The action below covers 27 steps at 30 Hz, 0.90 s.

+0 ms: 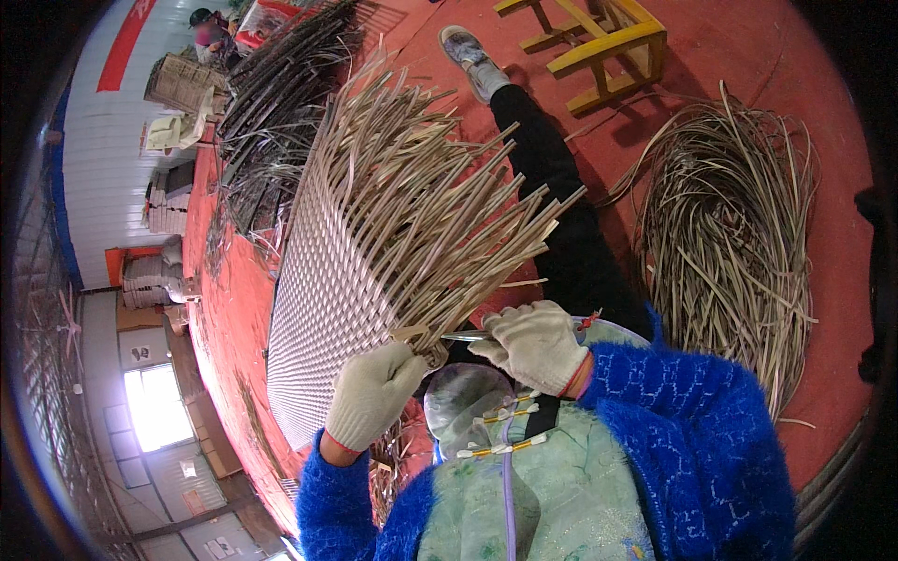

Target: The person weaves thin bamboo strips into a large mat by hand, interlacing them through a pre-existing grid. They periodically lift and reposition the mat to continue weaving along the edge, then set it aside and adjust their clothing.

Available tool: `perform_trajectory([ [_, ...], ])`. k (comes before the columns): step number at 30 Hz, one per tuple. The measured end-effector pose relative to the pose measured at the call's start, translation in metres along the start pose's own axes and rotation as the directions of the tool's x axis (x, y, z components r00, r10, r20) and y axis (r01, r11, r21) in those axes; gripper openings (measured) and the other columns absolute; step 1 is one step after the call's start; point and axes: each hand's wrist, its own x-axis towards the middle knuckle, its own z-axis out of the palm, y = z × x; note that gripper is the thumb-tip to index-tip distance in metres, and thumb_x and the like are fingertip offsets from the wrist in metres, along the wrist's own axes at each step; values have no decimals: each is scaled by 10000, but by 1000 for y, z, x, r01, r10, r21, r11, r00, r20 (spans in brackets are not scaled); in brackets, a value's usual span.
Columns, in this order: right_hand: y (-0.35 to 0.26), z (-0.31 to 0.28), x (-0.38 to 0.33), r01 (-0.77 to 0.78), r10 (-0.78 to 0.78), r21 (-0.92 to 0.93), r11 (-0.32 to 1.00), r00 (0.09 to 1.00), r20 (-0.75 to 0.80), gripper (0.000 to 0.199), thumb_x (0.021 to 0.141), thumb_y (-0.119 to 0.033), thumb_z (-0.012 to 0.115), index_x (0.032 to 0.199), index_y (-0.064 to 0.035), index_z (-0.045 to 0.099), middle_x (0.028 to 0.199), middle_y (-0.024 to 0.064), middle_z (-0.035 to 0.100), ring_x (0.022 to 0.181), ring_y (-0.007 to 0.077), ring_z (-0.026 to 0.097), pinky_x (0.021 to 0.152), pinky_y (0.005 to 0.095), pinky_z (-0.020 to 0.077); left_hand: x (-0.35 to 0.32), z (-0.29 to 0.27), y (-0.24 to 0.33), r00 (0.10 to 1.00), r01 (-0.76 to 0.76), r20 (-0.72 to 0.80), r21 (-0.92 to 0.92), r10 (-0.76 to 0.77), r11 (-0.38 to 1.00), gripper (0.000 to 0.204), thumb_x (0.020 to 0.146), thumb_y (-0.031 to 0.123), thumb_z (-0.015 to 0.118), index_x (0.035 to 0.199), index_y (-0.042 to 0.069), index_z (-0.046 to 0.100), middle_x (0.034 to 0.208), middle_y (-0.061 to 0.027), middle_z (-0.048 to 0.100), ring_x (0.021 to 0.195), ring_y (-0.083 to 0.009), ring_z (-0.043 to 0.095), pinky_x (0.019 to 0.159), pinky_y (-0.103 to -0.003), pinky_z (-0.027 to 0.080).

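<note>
A large woven panel of pale, flat wicker strips stands tilted in front of me. Many loose strip ends fan out from its upper right edge. My left hand, in a white knit glove, is closed at the panel's near corner on a strip, whose short end sticks out above the fingers. My right hand, gloved the same way, is closed round a slim, pointed metal tool. The tool's tip points left and lies close to the corner by my left hand; its handle is hidden in the glove.
A big loose coil of strips lies on the red floor to the right. My outstretched leg passes behind the panel. A yellow wooden stool stands at the top. Dark strip bundles and another person are far left.
</note>
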Motion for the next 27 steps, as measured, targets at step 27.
perform_trajectory([
  [27, -12, -34, 18, 37, -96, 152, 988, 913, 398, 361, 921, -430, 530, 925, -101, 677, 829, 120, 691, 819, 316, 675, 737, 449, 516, -9, -4, 2, 1000, -8, -3, -85, 8, 996, 261, 870, 251, 566, 802, 1, 597, 643, -165, 522, 588, -261, 546, 553, -363, 436],
])
